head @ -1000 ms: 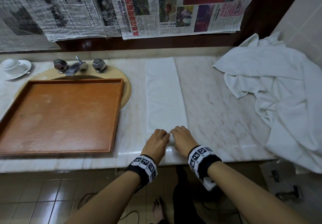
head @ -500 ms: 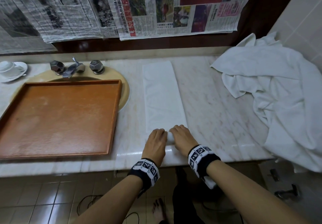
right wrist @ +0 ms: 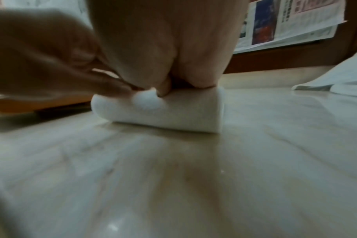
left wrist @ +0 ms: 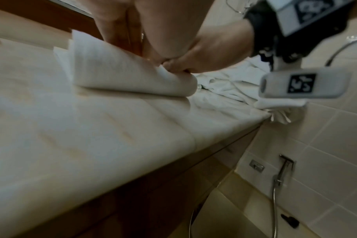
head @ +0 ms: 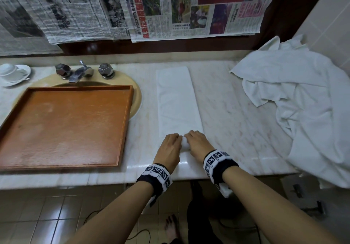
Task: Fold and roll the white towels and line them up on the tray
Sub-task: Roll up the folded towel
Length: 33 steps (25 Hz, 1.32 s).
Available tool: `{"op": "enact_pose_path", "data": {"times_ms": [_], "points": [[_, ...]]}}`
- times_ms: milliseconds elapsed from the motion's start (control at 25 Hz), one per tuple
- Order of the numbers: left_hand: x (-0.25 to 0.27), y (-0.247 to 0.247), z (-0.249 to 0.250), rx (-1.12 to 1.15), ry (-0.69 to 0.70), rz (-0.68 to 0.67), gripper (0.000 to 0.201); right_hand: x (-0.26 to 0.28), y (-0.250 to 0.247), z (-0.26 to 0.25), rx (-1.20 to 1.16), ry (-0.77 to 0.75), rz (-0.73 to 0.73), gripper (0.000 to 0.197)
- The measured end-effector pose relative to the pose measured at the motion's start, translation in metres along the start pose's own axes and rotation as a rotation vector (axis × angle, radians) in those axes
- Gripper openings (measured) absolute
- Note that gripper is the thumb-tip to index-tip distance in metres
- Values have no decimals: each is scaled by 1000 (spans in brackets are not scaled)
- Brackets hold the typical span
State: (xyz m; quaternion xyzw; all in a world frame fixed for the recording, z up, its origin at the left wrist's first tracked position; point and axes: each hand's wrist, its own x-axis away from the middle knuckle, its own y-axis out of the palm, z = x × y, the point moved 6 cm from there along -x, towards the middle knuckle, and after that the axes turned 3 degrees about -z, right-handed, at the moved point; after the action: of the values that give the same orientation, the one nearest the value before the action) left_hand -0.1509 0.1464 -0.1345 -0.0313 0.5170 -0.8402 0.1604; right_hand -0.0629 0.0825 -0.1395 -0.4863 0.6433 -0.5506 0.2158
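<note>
A white towel (head: pixel 177 99) folded into a long strip lies on the marble counter, running away from me. Its near end is wound into a small roll (head: pixel 185 145) (left wrist: pixel 137 80) (right wrist: pixel 163 111). My left hand (head: pixel 169 150) and right hand (head: pixel 197 144) sit side by side on that roll, fingers curled over it and gripping it. The fingertips are hidden behind the knuckles in the head view. The brown wooden tray (head: pixel 62 128) lies to the left over the sink, with nothing on it.
A heap of loose white towels (head: pixel 303 111) covers the counter's right end and hangs over its edge. A chrome tap (head: pixel 81 72) and a white cup on a saucer (head: pixel 13 74) stand at the back left. Newspaper sheets (head: pixel 132 8) hang on the wall behind.
Both hands have rolled the towel's near end a little farther from the counter's front edge, so the roll is slightly thicker and the flat strip shorter.
</note>
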Motion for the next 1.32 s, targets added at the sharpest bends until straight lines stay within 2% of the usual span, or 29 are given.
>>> {"op": "enact_pose_path", "data": {"times_ms": [40, 120, 240, 360, 480, 560, 600, 640, 720, 800, 880, 960, 1000, 1080, 1120, 1240, 1320], "points": [[4, 1, 2, 0, 46, 31, 36, -3, 0, 0, 17, 22, -60, 41], [5, 3, -2, 10, 56, 26, 34, -2, -1, -2, -3, 31, -67, 40], [-8, 6, -14, -13, -4, -89, 27, 10, 1, -5, 43, 6, 76, 46], [-27, 9, -19, -65, 4, -197, 31, 8, 8, -2, 127, 0, 47, 53], [-15, 6, -15, -76, -47, -133, 38, -2, 0, -1, 104, -26, -50, 43], [8, 10, -7, -31, 27, -65, 51, -2, 0, -1, 95, -68, -167, 37], [16, 13, -5, -29, 66, -43, 57, -1, 1, -1, 111, -90, -166, 35], [16, 14, -8, -27, 84, -43, 58, 2, 1, -3, 121, -95, -124, 33], [1, 9, -13, -35, 31, -117, 50, 11, 4, -7, 119, -68, 31, 35], [-20, 7, -14, -96, -11, -232, 41, 18, 15, -10, 133, -36, 99, 46], [-28, 7, -14, -136, -47, -272, 39, 17, 19, -10, 170, -32, 137, 53], [-22, 2, -12, -132, -82, -196, 42, 11, 11, -6, 69, -34, 130, 52], [-12, 0, -10, -117, -65, -115, 43, 7, 8, -3, 25, -45, 90, 50], [9, 5, -5, -87, 35, 19, 44, 3, 7, 0, -10, -68, 26, 45], [16, 8, -4, -81, 82, 44, 43, 4, 7, 0, -14, -69, 7, 43], [14, 11, -7, -126, 111, 8, 39, 13, 13, -3, 45, -45, 59, 44], [-3, 10, -11, -180, 98, -87, 38, 18, 20, -8, 96, -8, 73, 54]]}}
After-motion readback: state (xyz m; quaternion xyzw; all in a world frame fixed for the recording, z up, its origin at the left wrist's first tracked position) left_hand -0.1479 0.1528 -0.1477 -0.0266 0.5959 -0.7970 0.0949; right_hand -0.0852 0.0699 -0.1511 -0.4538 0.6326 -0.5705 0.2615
